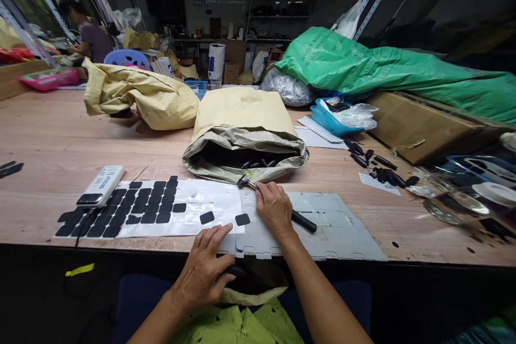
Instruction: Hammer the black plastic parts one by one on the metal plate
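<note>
My right hand [276, 207] is closed around a hammer-like tool [304, 221] with a shiny metal head and a black handle. It lies slantwise over a grey sheet [334, 220], its head at the mouth of an open paper sack [245, 113] with black pieces inside. At the table's front edge, my left hand [207, 263] has its thumb and palm around a black handle-like piece [235, 270], mostly hidden. Its fingertips reach the white backing sheet [209, 199]. Rows of black rounded-square stickers [151, 207] cover that sheet's left part; a loose-set sticker [242, 219] is nearest my hands.
A white device with a cord [102, 185] rests on the stickers. Behind lie a folded paper sack [161, 99] and a green sack [363, 62] over a cardboard box [427, 123]. Black parts [389, 176] and a blue basket [336, 121] are right. A person [94, 40] sits far left.
</note>
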A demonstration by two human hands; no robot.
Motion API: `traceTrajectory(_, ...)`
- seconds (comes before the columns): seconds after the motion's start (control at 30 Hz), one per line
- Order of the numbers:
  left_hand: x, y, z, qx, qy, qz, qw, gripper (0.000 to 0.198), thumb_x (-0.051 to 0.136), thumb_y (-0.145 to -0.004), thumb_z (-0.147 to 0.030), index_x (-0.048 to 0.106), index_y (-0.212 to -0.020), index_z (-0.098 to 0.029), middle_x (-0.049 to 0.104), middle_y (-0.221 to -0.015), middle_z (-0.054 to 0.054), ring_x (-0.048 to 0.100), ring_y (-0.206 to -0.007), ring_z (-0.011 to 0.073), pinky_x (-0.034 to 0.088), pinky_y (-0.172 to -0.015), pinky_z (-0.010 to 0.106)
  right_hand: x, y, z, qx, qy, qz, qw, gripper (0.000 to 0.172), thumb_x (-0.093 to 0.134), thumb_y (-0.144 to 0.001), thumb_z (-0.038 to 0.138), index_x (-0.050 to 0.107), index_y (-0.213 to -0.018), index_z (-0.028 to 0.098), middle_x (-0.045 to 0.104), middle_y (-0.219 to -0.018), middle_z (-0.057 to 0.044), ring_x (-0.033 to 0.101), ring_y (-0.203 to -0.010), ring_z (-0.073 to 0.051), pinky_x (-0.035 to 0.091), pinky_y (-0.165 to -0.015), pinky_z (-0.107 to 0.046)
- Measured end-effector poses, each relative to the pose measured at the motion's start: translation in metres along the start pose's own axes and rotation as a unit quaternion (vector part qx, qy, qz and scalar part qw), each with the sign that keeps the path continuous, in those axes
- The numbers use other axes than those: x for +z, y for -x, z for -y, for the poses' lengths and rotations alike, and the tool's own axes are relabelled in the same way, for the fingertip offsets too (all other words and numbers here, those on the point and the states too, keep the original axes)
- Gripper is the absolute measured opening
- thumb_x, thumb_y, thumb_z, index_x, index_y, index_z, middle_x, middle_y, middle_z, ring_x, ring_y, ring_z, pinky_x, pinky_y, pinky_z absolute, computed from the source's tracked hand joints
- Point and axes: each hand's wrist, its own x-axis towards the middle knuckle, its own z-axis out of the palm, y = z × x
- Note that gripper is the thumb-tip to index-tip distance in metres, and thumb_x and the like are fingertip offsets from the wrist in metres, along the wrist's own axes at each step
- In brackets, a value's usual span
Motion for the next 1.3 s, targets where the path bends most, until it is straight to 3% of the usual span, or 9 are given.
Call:
traceTrajectory(0.13, 0.007, 0.006, -0.010, -0.009, 0.007, -0.011, 1.000, 0.020, 0.074, -0.074, -0.023, 0.067, -0.092, -0.024, 0.031, -0.158, 0.008, 0.037, -0.135, 0.0385, 0.034, -0.107, 0.058, 0.000, 0.000, 0.001, 0.002, 0.003, 0.004, 1.000, 0.026, 0.052, -0.092, 0.022, 0.067, -0.113, 0.021, 0.060, -0.090, -0.005, 0.048, -0.084, -0.019, 0.032, -0.072, -0.030)
traceTrajectory(0.23, 0.002, -0.009, -0.016, -0.012, 0.059, -0.015, 0.998, 0.027, 0.077, -0.072, -0.031, 0.068, -0.097, -0.025, 0.046, -0.148, 0.010, 0.043, -0.129, 0.0371, 0.038, -0.103, 0.056, 0.000, 0.000, 0.001, 0.000, 0.007, 0.003, 1.000, 0.026, 0.051, -0.092, 0.021, 0.067, -0.112, 0.021, 0.060, -0.090, -0.006, 0.048, -0.084, -0.019, 0.031, -0.072, -0.030)
traceTrajectory(0.33, -0.005, -0.054, -0.009, -0.048, 0.097, -0.066, 0.992, 0.022, 0.069, -0.082, -0.034, 0.067, -0.103, -0.026, 0.067, -0.115, 0.009, 0.056, -0.109, 0.0291, 0.045, -0.095, 0.048, 0.000, -0.001, 0.002, 0.000, 0.010, 0.002, 1.000, 0.025, 0.051, -0.091, 0.020, 0.067, -0.111, 0.021, 0.061, -0.090, -0.006, 0.048, -0.085, -0.020, 0.031, -0.072, -0.031)
traceTrajectory(0.47, -0.003, -0.142, 0.023, -0.157, 0.097, -0.158, 0.970, 0.018, 0.058, -0.092, -0.032, 0.069, -0.101, -0.021, 0.069, -0.099, 0.007, 0.060, -0.095, 0.0231, 0.047, -0.088, 0.039, -0.001, -0.001, 0.003, 0.008, 0.003, 0.005, 1.000, 0.024, 0.052, -0.091, 0.021, 0.068, -0.109, 0.021, 0.061, -0.091, -0.006, 0.047, -0.084, -0.019, 0.030, -0.072, -0.030)
traceTrajectory(0.6, 0.009, -0.213, 0.053, -0.265, 0.025, -0.092, 0.959, 0.030, 0.059, -0.090, -0.039, 0.070, -0.108, -0.018, 0.067, -0.104, 0.011, 0.059, -0.100, 0.0261, 0.046, -0.086, 0.037, -0.002, -0.002, 0.003, 0.010, -0.007, 0.006, 1.000, 0.024, 0.054, -0.091, 0.021, 0.068, -0.110, 0.022, 0.061, -0.091, -0.005, 0.048, -0.085, -0.019, 0.031, -0.072, -0.030)
traceTrajectory(0.77, 0.020, -0.246, 0.061, -0.314, -0.055, 0.013, 0.948, 0.025, 0.060, -0.089, -0.038, 0.070, -0.103, -0.019, 0.063, -0.116, 0.013, 0.055, -0.110, 0.0280, 0.044, -0.087, 0.036, 0.000, -0.003, 0.002, 0.017, -0.011, 0.007, 1.000, 0.024, 0.057, -0.088, 0.020, 0.068, -0.109, 0.022, 0.061, -0.091, -0.004, 0.048, -0.085, -0.019, 0.030, -0.072, -0.030)
traceTrajectory(0.93, -0.001, -0.227, 0.062, -0.280, -0.038, -0.019, 0.959, 0.019, 0.057, -0.092, -0.030, 0.065, -0.106, -0.021, 0.065, -0.113, 0.009, 0.053, -0.108, 0.0260, 0.042, -0.090, 0.037, -0.001, -0.004, 0.002, 0.021, -0.012, 0.013, 1.000, 0.023, 0.057, -0.089, 0.022, 0.068, -0.109, 0.023, 0.061, -0.092, -0.005, 0.048, -0.086, -0.019, 0.031, -0.073, -0.030)
traceTrajectory(1.1, -0.038, -0.152, 0.072, -0.179, 0.093, -0.021, 0.979, 0.016, 0.056, -0.093, -0.033, 0.065, -0.100, -0.022, 0.067, -0.100, 0.004, 0.054, -0.095, 0.0227, 0.043, -0.083, 0.035, 0.000, -0.003, 0.001, 0.021, -0.010, 0.015, 1.000, 0.022, 0.058, -0.088, 0.023, 0.069, -0.107, 0.023, 0.061, -0.092, -0.005, 0.048, -0.086, -0.019, 0.031, -0.073, -0.030)
traceTrajectory(1.3, -0.026, -0.082, 0.072, -0.178, 0.110, 0.018, 0.978, 0.014, 0.066, -0.085, -0.029, 0.070, -0.095, -0.020, 0.066, -0.090, 0.004, 0.052, -0.090, 0.0232, 0.041, -0.081, 0.037, 0.003, -0.003, -0.001, 0.022, 0.000, 0.018, 1.000, 0.021, 0.057, -0.089, 0.024, 0.068, -0.108, 0.023, 0.060, -0.092, -0.005, 0.048, -0.085, -0.018, 0.032, -0.072, -0.030)
